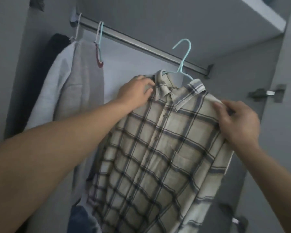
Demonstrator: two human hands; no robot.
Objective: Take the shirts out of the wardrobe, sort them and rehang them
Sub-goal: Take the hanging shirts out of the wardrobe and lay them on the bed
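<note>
A beige plaid shirt [158, 148] with dark checks hangs on a light blue hanger [183, 59], held up in front of the wardrobe rail [141, 44]. The hanger's hook is just in front of the rail, and I cannot tell whether it rests on it. My left hand [135, 92] grips the shirt's left shoulder beside the collar. My right hand [238, 121] pinches the cloth at the shirt's right shoulder. On the rail's left end hang a grey shirt [84, 78], a pale blue shirt [55, 81] and a dark garment [57, 46].
A hanger with a dark red garment [99, 61] hangs beside the grey shirt. The rail between it and the plaid shirt is bare. The wardrobe door with hinges [267, 93] stands to the right. A shelf [262, 15] sits above. Blue cloth [81, 219] lies low down.
</note>
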